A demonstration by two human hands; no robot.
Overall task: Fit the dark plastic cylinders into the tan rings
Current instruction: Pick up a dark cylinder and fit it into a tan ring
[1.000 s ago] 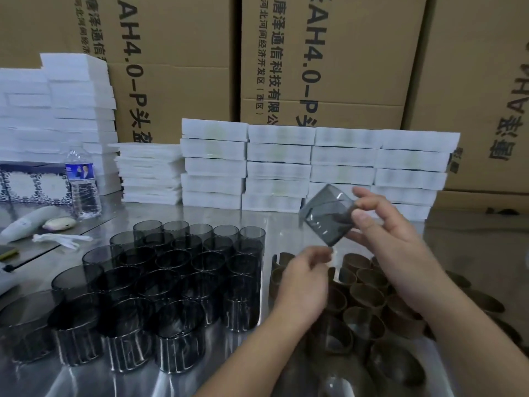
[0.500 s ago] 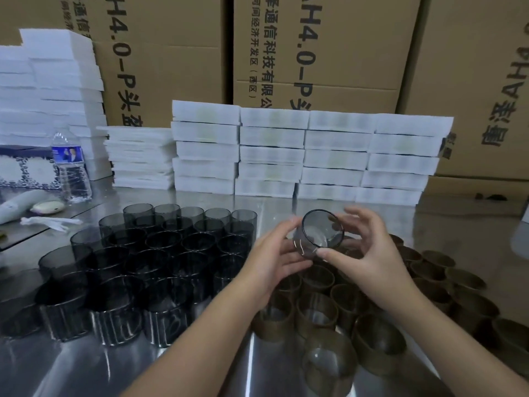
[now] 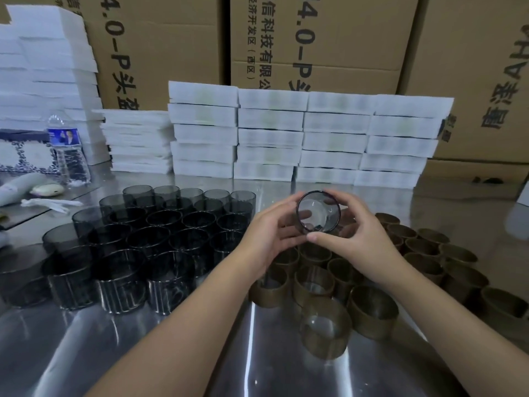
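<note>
A dark see-through plastic cylinder (image 3: 318,211) is held in mid-air between both hands, its open mouth facing me. My left hand (image 3: 272,230) cups its left side and my right hand (image 3: 355,236) grips its right side, thumb under the rim. Whether a tan ring sits on its hidden far end I cannot tell. Several more dark cylinders (image 3: 160,239) stand upright in rows on the left of the steel table. Several tan rings (image 3: 372,310) lie clustered at the right, below and around my hands.
Stacks of white flat boxes (image 3: 303,138) line the back of the table (image 3: 257,353), with large cardboard cartons (image 3: 315,38) behind. A water bottle (image 3: 68,150), a patterned box (image 3: 23,153) and small items sit at the far left.
The cylinder came down from the raised right hand to between both hands, turned mouth toward me. My left hand rose from the rings to its side. The view shifted slightly downward.
</note>
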